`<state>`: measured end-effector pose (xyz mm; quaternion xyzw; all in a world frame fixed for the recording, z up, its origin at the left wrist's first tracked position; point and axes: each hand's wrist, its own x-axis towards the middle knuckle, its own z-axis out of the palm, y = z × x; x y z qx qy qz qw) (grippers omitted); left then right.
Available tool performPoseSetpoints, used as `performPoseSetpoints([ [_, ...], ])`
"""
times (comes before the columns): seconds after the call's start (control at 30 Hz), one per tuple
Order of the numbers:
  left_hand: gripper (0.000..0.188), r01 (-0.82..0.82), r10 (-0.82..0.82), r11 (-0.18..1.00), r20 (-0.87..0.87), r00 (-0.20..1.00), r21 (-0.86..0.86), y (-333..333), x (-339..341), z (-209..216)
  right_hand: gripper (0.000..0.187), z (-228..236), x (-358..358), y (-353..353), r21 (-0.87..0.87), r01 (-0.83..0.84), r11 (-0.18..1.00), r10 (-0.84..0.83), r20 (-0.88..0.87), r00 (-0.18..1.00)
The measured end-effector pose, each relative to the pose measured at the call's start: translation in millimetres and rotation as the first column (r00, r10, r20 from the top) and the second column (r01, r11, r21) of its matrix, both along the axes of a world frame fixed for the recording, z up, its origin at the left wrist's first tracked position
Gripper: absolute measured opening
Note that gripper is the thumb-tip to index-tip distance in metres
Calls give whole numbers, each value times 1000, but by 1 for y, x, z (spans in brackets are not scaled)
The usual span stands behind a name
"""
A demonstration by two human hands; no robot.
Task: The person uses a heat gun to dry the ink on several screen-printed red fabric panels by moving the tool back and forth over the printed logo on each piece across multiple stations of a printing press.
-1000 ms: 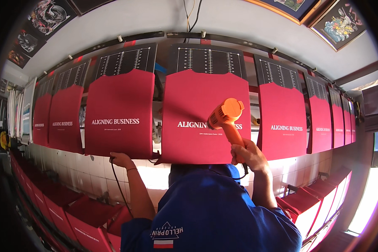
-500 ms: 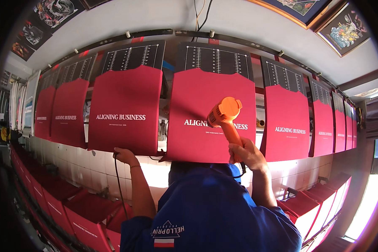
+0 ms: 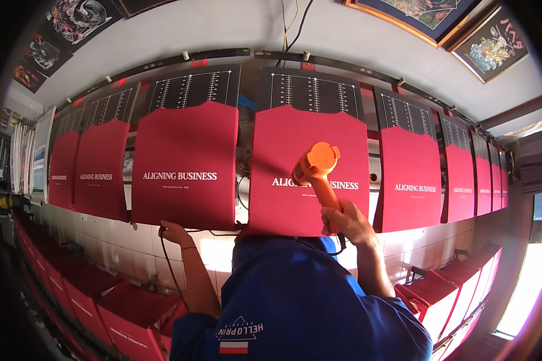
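An orange heat gun (image 3: 320,174) is gripped by its handle in my right hand (image 3: 350,222). Its nozzle hovers over the white print on a red shirt panel (image 3: 310,141) straight ahead, covering part of the lettering. A black cord (image 3: 167,256) runs through the closed fingers of my left hand (image 3: 176,232), just below the lower edge of the red shirt panel (image 3: 185,141) to the left. Both panels lie stretched over dark boards (image 3: 312,90) marked with white ruler lines.
More printed red panels (image 3: 409,168) on boards continue along both sides. A dark rail (image 3: 343,63) runs behind them. Another row of red-covered boards (image 3: 135,307) stands lower left, with more (image 3: 433,295) lower right. Framed pictures (image 3: 488,45) hang on the white wall.
The heat gun has shifted slightly left and down in the picture, still over the print. My left hand has dropped a little, keeping the cord. The whole view has tilted slightly.
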<state>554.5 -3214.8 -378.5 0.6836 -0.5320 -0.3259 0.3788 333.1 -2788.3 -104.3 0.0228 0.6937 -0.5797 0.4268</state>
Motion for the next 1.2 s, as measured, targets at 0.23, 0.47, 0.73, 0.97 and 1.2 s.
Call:
performPoseSetpoints([
  [0.23,63,-23,32,997,-117,993,80,-18,-11,6,28,2,11,-21,47,34,998,-33,-23,999],
  [0.47,58,-61,64,998,-134,989,26,-17,-13,6,29,-6,20,-35,100,42,994,-37,-46,998],
  [0.73,54,-55,59,998,-225,973,24,-18,-15,2,28,-4,25,-52,82,35,996,-33,-28,999],
  [0.97,55,-56,66,997,-213,975,51,-20,-11,-5,27,4,26,-66,75,-6,997,7,-21,1000],
  [1.2,55,-17,21,1000,-185,982,22,-19,-12,-4,27,-2,30,-60,118,17,993,-8,-78,997],
])
